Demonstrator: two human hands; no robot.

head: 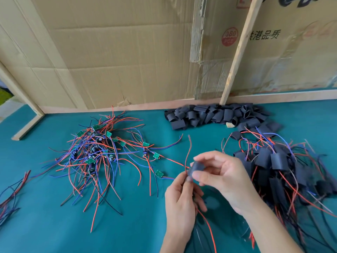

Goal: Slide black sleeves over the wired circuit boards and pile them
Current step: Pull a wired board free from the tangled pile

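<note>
Above the bench (54,225), a black sleeve (196,168) is pinched by the right hand (221,177) while its wires are gripped by the left hand (182,201). Many sleeved boards (279,161) are piled right; a bare tangle (96,148) is left.

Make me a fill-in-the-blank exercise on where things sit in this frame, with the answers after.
1. The right hand pinches a black ____.
2. The tangle of bare wired boards lies to the ____ of both hands.
3. The finished sleeved pile lies to the person's ____.
4. The left hand holds ____ below the sleeve.

Answers: sleeve; left; right; wires
</note>
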